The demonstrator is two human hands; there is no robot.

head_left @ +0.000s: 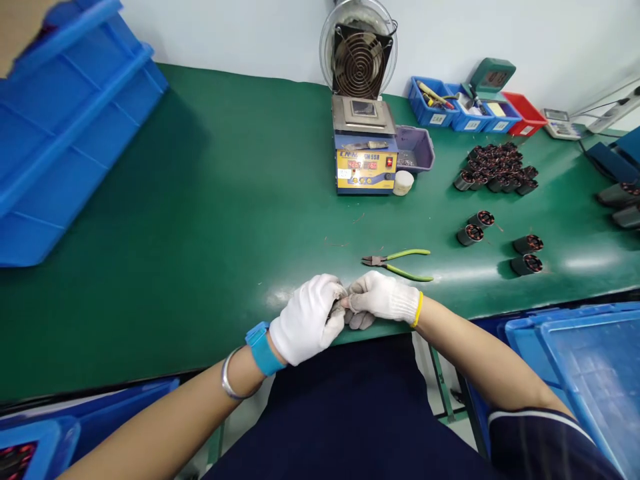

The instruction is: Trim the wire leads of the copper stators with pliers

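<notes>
My left hand, in a white glove, curls around a small dark part at the table's front edge. Glove and fingers cover most of that part, so its kind cannot be made out. My right hand, gloved with a yellow cuff and bare at a fingertip, meets the left there, its fingers closed in a pinch at the part. What the pinch holds is hidden. Just beyond the hands lie diagonal cutters with green handles, jaws pointing left.
A solder pot stands at the back, a fan behind it. Dark cylindrical wound stators cluster at right, several nearer ones apart. Blue tool bins line the wall. Stacked blue crates occupy the left; another crate sits lower right.
</notes>
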